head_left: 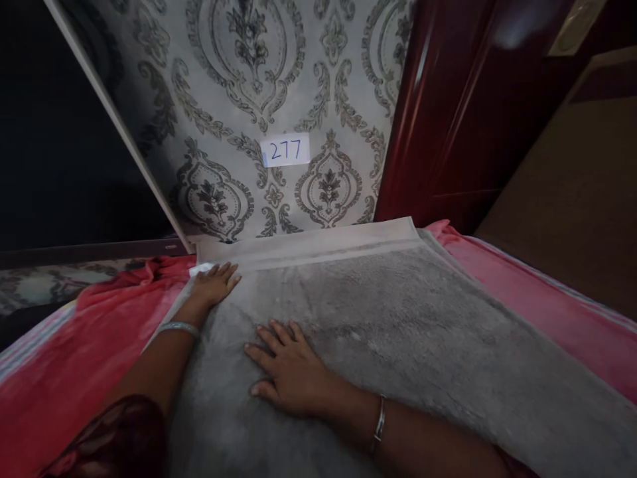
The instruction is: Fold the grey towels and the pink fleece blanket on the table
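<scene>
A grey towel (398, 312) with a pale band along its far edge lies spread out in front of me. My left hand (213, 285) rests flat near its far left corner, fingers stretched out, beside a small white tag (202, 269). Lower and nearer the middle, my right hand (291, 372) lies on the grey pile with its fingers spread. Neither hand grips anything. Faint creases run across the cloth around the hands.
Under the towel, a red-pink blanket (119, 332) shows on both sides. Patterned wallpaper (328, 192) rises behind, bearing a paper label (285, 150) marked 277. A dark screen (74, 146) stands left, a dark red door (442, 113) right, with a brown cardboard box (572, 192) beside it.
</scene>
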Demonstrator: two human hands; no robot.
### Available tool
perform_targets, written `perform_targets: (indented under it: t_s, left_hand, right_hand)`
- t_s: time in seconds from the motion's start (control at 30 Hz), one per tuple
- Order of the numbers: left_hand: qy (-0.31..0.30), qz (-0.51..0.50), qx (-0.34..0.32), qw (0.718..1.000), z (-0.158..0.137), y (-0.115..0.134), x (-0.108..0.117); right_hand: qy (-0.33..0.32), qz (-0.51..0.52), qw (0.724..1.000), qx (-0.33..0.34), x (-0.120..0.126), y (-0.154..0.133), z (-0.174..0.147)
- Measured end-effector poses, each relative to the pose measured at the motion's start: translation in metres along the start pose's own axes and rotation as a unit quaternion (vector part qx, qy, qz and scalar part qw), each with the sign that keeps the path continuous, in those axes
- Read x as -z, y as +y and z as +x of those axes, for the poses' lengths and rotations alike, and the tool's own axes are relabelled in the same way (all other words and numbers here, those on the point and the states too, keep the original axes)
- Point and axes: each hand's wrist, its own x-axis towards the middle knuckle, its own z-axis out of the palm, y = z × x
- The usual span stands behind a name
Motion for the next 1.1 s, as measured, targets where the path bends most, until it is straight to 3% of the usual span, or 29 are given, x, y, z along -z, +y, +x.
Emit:
perform_targets:
  t_s: [0.07,0.17,0.33,0.47,0.57,0.7,0.73,0.87,0.97,1.1]
  left_hand:
    - [-0.002,0.016,0.016,1.000,-0.015,0.012,0.013]
    - [-0.005,-0.010,-0.020,1.000,-0.046,0.028,0.017]
    - [0.005,-0.033,-0.018,0.999,-0.095,0.037,-0.013]
    - [0.040,-0.038,-0.012,0.998,-0.107,0.039,-0.028]
    - [0.045,-0.045,-0.009,0.998,-0.105,0.038,-0.028]
    - [0.056,-0.066,0.002,0.996,-0.098,0.032,-0.033]
    - [0.052,-0.067,0.006,0.996,-0.097,0.031,-0.035]
    - [0.033,-0.053,0.011,0.998,-0.092,0.027,-0.041]
    - [0.028,-0.046,0.018,0.998,-0.095,0.031,-0.037]
    - [0.057,-0.044,0.027,0.997,-0.102,0.038,-0.031]
  right_hand:
    - [0.006,-0.003,1.000,0.000,-0.001,0.001,0.001]
    - [0.011,-0.017,1.000,0.004,-0.002,0.002,0.002]
    - [0.022,-0.040,0.999,0.010,-0.002,0.002,0.002]
    - [0.023,-0.063,0.997,0.040,0.005,0.002,0.002]
    - [0.079,-0.084,0.993,0.028,0.033,0.016,-0.003]
    - [0.170,-0.116,0.975,-0.083,0.105,0.077,-0.030]
    - [0.191,-0.116,0.965,-0.137,0.124,0.098,-0.041]
    - [0.280,-0.123,0.865,-0.397,0.187,0.186,-0.096]
    - [0.277,-0.111,0.810,-0.505,0.209,0.240,-0.125]
    - [0.244,-0.087,0.772,-0.580,0.213,0.293,-0.131]
